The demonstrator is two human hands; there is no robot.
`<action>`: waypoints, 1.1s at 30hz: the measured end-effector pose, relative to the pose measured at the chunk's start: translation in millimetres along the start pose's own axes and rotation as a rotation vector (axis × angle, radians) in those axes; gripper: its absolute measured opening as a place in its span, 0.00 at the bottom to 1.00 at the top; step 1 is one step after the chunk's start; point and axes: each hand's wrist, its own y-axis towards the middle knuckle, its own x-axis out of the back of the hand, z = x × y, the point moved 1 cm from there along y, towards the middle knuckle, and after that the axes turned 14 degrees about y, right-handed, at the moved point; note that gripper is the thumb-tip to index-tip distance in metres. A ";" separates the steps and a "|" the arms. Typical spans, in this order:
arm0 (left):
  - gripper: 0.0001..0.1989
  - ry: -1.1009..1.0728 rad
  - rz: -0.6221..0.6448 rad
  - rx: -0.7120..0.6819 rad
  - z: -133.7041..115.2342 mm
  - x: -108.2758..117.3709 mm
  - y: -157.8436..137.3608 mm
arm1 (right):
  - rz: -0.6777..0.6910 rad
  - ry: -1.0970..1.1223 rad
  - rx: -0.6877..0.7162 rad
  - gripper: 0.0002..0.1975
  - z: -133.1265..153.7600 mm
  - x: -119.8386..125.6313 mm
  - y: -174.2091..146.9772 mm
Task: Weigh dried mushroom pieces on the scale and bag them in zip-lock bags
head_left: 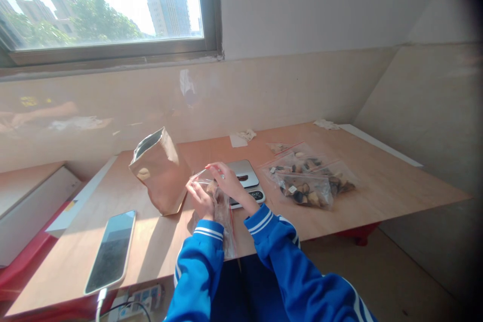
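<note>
My left hand (pixel 201 202) is closed on the rim of a clear plastic zip bag (pixel 225 234). The fingers of my right hand (pixel 229 184) pinch the same bag's edge, a little higher and to the right. Brownish pieces show through the plastic near my wrists, partly hidden by my hands. Just behind my right hand is a kitchen scale (pixel 248 172) with a silver plate and a dark display. A small dark brown piece (pixel 243 178) lies on its plate. Left of my hands a brown paper pouch (pixel 161 176) stands with its top open.
Several filled zip bags (pixel 307 188) with dark and tan pieces lie right of the scale. A phone (pixel 112 251) on a charging cable (pixel 100 304) rests at the front left. Crumpled scraps (pixel 247 135) lie along the wall. The wooden table's front edge (pixel 339 231) runs close to my body.
</note>
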 end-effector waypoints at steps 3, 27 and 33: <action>0.20 -0.013 -0.020 0.021 -3.2 0.6 -0.1 | 0.001 0.006 0.004 0.14 2.8 1.8 -1.7; 0.18 -0.025 -0.026 0.056 -11.0 3.1 -0.8 | -0.177 -0.633 -0.185 0.09 -38.7 53.2 -35.2; 0.18 -0.020 -0.029 0.057 -11.2 3.3 -1.0 | -0.179 -0.529 -0.112 0.07 -24.5 49.7 -22.2</action>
